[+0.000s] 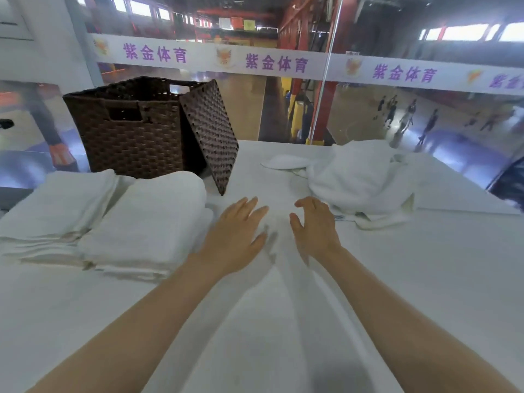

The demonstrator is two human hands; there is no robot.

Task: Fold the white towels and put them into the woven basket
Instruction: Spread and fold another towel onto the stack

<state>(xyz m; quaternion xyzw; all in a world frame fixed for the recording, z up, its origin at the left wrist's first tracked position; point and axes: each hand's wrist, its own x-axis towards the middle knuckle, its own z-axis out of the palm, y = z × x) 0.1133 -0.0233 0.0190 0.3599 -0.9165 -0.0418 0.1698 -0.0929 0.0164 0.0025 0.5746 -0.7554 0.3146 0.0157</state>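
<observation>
A white band on the glass (283, 62) behind the woven basket (127, 129) repeats purple characters, 紫金体育, beside an orange crest. The basket stands open on the white table (425, 279); its inside cannot be seen. Its woven lid (211, 137) leans against the basket's right side. In front of the basket lie 2 stacks of folded white towels (144, 225). Right of the basket sits a crumpled towel heap (360, 177). Nearer than the basket, the left hand (235, 236) lies flat, fingers spread, on a spread towel (272, 321); the right hand (314, 225) presses it with loosely bent fingers.
</observation>
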